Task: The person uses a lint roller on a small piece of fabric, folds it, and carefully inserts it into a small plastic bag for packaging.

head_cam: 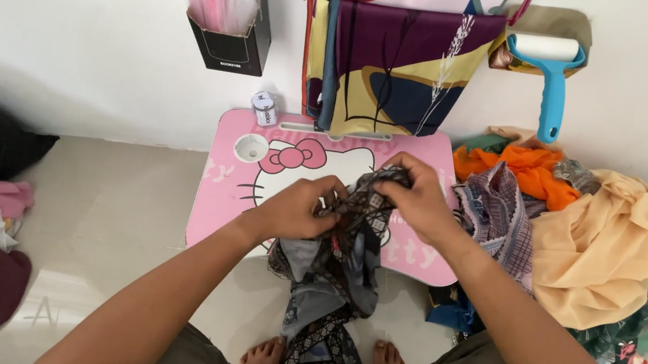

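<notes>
Both your hands, left hand (298, 207) and right hand (415, 197), pinch the dark patterned cloth (345, 255) with closed fingers; it hangs over the pink table (220, 196) toward your feet (263, 362).

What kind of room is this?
Probably a room at home, used for sorting clothes. A big pile of clothes lies on the floor, a small pink cartoon table stands by the wall, and both hands hold a dark patterned cloth.

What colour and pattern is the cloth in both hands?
Dark grey-black with small pale square motifs, seen in the head view: cloth.
</notes>
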